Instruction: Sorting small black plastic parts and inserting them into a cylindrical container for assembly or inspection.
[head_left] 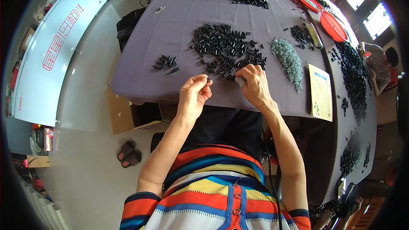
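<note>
My left hand [195, 96] is just off the front edge of the table, thumb and forefinger pinched on a small black cylindrical piece [208, 80]. To its right, my right hand [255, 86] reaches over the near side of a large pile of black cylindrical pieces [219, 42]. Its fingers are bent down and closed, their tips partly hidden. A greyish, rough-looking patch [241, 81] shows by its thumb; I cannot tell what it is. A smaller group of black pieces [166, 62] lies left of the pile. Clear small parts [287, 61] form a heap to the right.
A purple-grey cloth [149, 38] covers the table. A yellow printed sheet [320, 93] lies at the right. Red baskets [333, 26] and more black heaps [355, 76] stand farther right. Under the front edge is an open cardboard box [121, 113]. Another person [378, 66] sits at the far right.
</note>
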The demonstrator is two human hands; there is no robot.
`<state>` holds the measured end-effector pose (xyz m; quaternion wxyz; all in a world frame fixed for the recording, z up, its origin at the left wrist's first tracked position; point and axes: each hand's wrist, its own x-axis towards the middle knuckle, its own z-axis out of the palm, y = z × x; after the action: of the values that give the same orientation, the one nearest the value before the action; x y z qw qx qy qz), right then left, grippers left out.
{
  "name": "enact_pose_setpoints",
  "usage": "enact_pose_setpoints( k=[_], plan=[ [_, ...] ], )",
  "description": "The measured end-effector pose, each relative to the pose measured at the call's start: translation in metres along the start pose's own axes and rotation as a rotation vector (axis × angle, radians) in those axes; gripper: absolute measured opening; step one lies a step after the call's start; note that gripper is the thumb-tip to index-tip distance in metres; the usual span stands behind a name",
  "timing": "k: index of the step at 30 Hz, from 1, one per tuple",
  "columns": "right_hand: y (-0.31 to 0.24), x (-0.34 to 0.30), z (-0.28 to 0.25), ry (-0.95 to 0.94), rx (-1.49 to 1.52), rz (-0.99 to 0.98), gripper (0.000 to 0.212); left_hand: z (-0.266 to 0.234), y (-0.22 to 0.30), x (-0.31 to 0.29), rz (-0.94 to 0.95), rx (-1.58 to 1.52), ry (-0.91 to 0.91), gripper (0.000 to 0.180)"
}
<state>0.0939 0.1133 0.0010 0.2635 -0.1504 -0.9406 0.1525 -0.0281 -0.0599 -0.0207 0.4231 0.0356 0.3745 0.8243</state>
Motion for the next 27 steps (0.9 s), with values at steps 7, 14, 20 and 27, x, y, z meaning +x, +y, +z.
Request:
enact_pose_setpoints(
  k=[7, 14, 20, 27],
  plan=[
    [-0.008, 0.0, 0.006, 0.046, -0.077, -0.003, 0.019, -0.001, -0.004, 0.001, 0.013, 0.013, -0.02, 0.01],
    [-0.005, 0.001, 0.007, 0.038, -0.04, -0.023, 0.019, -0.002, -0.005, 0.002, 0.04, -0.039, 0.021, 0.01],
    [-0.011, 0.015, 0.011, 0.041, 0.013, -0.041, 0.022, -0.007, 0.001, 0.006, 0.107, -0.033, 0.065, 0.008],
    [-0.03, 0.029, 0.032, -0.003, -0.177, -0.048, 0.019, -0.003, 0.001, 0.005, 0.1, -0.046, 0.1, 0.007]
  ],
)
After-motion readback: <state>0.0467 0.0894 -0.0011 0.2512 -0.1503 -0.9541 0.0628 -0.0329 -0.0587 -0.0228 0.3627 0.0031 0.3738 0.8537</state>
